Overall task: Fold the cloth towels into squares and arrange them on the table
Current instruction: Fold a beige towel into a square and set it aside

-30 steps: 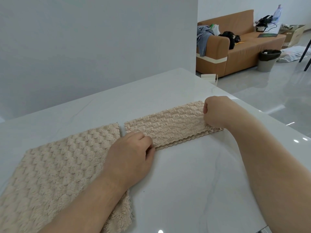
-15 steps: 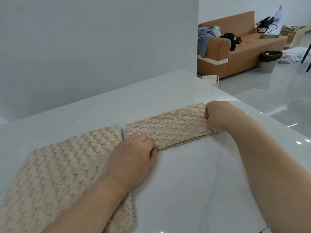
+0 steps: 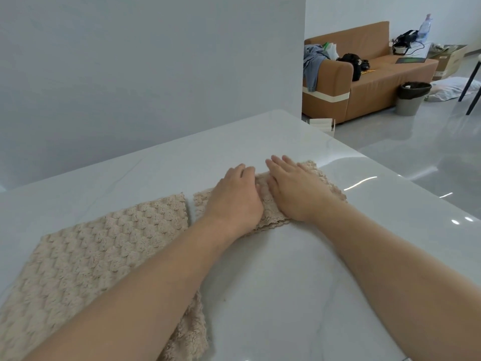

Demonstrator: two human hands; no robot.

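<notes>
A small beige towel (image 3: 327, 182), folded into a long strip, lies across the middle of the white table (image 3: 286, 287). Both hands are on its middle, side by side. My right hand (image 3: 294, 190) lies flat on the strip with straight fingers pointing away from me. My left hand (image 3: 234, 198) rests on the strip just to the left, its fingers slightly bent at the far edge and hiding what is under them. A larger beige waffle-textured towel (image 3: 91, 251) lies spread at the left, partly under my left forearm.
A grey wall stands behind the table's far edge. The table's right edge drops to a glossy floor. Far back right stand a brown sofa (image 3: 377, 82) with clothes and bags, a bin (image 3: 413, 97) and a cardboard box.
Both hands let go of the strip's two ends and moved to its middle. The right hand went from a fist to lying flat. The strip itself has stayed in place.
</notes>
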